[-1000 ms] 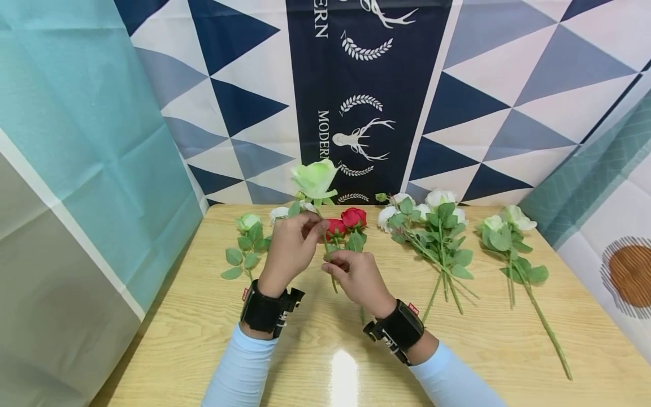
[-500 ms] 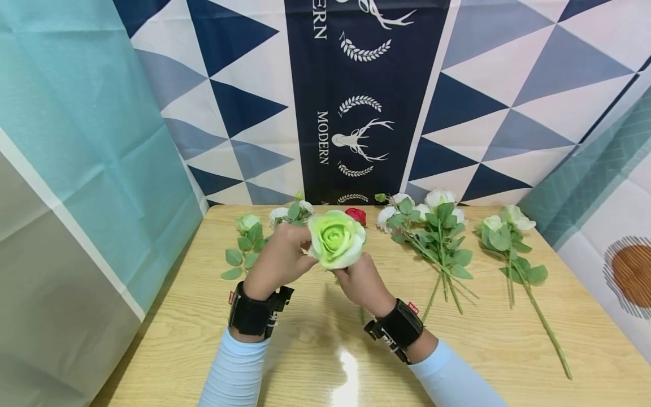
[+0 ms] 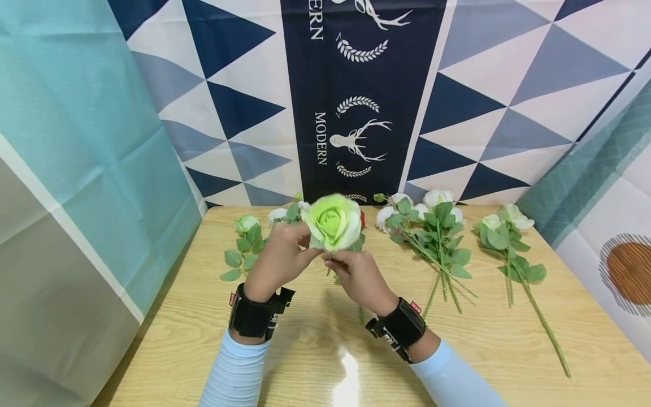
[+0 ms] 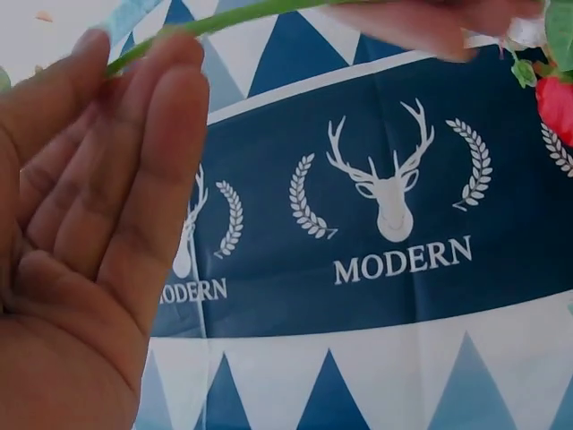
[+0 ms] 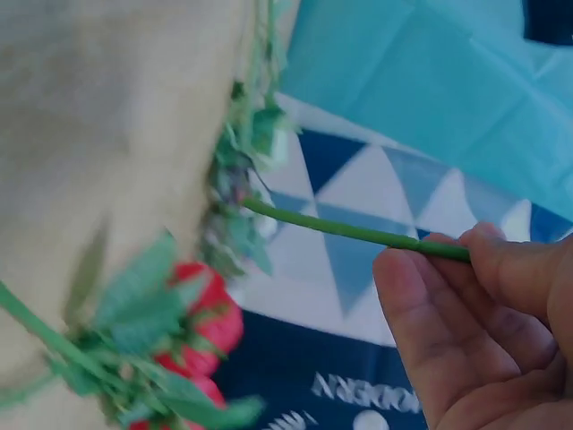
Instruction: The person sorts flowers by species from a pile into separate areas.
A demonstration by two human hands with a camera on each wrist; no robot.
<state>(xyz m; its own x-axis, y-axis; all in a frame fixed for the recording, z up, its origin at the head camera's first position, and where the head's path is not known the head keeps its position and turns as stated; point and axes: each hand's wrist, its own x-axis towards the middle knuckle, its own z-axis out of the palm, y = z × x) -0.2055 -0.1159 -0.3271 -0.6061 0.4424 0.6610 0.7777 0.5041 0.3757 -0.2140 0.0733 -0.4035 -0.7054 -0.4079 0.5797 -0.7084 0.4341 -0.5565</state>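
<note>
In the head view a pale green rose (image 3: 331,221) is held up above the table, its bloom facing the camera. My left hand (image 3: 280,257) pinches its stem (image 4: 251,14) close below the bloom, between thumb and fingertips. Lower on the same stem, my right hand (image 3: 362,280) grips with thumb and fingers. The right wrist view shows the stem's bare cut end jutting out past that hand's fingertips. Red roses (image 5: 210,313) lie on the table behind, mostly hidden by the green bloom in the head view.
On the wooden table (image 3: 305,362), a green-white rose (image 3: 247,224) and white flowers (image 3: 277,215) lie at the back left. A bunch of white roses (image 3: 438,198) lies right of centre, with pale green roses (image 3: 515,217) farther right. Patterned cloth (image 3: 244,113) hangs behind.
The rose has tipped from side-on, above the hands, to face the camera, then risen slightly. The left hand moved a little left and down; the right hand has barely moved.
</note>
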